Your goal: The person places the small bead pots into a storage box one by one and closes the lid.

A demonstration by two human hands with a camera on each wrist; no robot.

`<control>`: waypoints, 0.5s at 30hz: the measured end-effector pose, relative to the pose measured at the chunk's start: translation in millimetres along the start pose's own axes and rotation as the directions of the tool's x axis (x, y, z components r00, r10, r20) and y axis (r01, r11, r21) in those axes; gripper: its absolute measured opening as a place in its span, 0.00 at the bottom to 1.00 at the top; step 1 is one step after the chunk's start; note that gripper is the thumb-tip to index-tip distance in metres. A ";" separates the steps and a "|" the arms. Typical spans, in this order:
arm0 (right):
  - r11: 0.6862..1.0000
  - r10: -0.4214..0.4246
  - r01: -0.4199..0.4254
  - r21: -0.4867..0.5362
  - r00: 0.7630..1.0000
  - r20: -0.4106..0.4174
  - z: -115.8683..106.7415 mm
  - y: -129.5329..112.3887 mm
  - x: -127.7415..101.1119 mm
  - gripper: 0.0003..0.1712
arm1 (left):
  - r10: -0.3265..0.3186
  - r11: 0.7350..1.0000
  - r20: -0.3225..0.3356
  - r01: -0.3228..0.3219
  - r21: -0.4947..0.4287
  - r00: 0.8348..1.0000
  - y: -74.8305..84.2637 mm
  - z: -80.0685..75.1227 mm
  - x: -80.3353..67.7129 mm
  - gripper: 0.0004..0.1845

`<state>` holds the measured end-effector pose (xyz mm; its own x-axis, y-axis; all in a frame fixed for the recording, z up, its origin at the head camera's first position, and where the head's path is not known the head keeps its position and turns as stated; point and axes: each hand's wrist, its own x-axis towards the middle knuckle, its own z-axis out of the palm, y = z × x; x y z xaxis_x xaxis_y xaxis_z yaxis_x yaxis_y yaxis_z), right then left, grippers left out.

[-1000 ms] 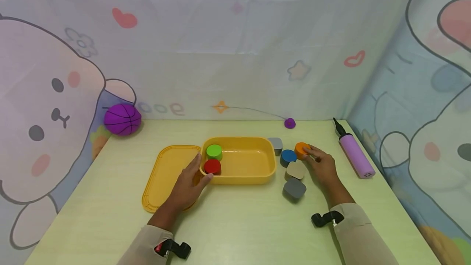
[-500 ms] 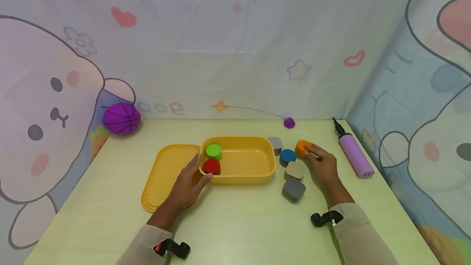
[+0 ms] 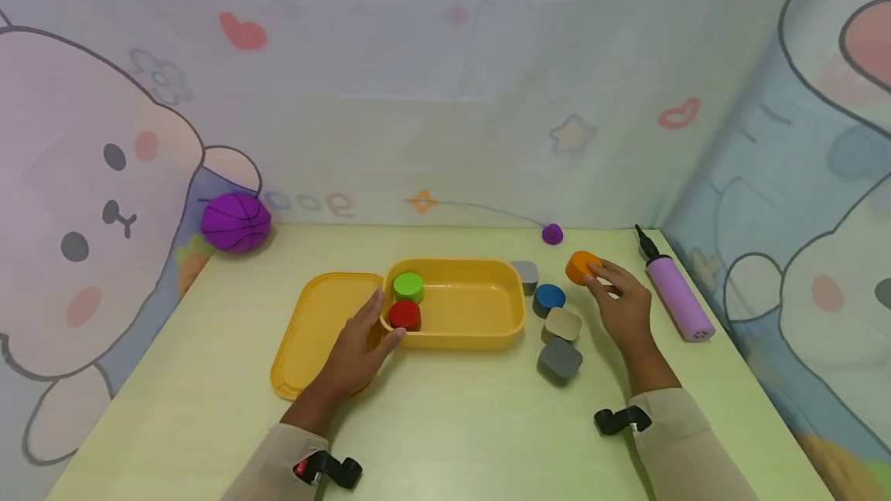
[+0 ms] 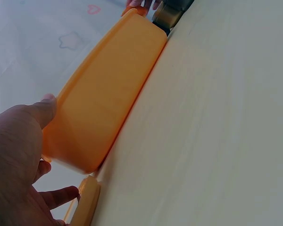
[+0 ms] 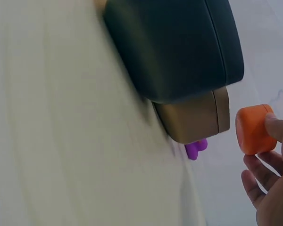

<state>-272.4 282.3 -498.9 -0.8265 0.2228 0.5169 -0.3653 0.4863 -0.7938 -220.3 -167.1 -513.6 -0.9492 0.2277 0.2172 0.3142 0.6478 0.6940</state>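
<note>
Yellow plastic is meeting the left hand (image 3: 358,346): its thumb and fingers are gripping the near-left corner of the tray (image 3: 487,327), which is sitting beside its lid (image 3: 313,331) and holding a green block (image 3: 407,284) and a red block (image 3: 404,315). Further right, the right hand (image 3: 623,304) is pinching the orange block (image 3: 581,266), lifted just off the table (image 3: 445,424) beyond the blue block (image 3: 550,298).

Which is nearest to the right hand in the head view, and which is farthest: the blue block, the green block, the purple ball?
From the right hand:
1. Blue block, just to its left.
2. Green block, inside the yellow box.
3. Purple ball, far left, by the backdrop.
</note>
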 end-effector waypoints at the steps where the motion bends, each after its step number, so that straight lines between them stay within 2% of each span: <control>1: 1.000 -0.010 0.010 0.018 1.000 0.002 0.8 -6.0 0.4 0.18 | -0.001 1.000 -0.001 0.001 0.006 1.000 0.3 -0.5 0.3 0.47; 8: 0.995 -0.084 0.081 0.055 0.996 0.038 3.3 -56.7 -5.5 0.17 | 0.005 1.000 0.002 -0.005 -0.001 1.000 2.5 -1.8 -0.2 0.47; 11: 0.992 -0.108 0.105 0.065 0.993 0.054 7.3 -67.8 -6.4 0.16 | 0.006 1.000 0.000 -0.006 -0.003 1.000 1.1 -1.5 -0.3 0.47; 15: 0.992 -0.110 0.104 0.069 0.990 0.085 18.5 -67.8 -4.3 0.16 | -0.001 1.000 0.002 0.001 0.005 1.000 0.0 -1.1 0.7 0.47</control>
<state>-252.0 232.8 -453.3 -0.8148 0.0953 0.5718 -0.4781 0.4474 -0.7558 -221.0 -167.7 -512.7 -0.9495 0.2283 0.2152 0.3132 0.6513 0.6911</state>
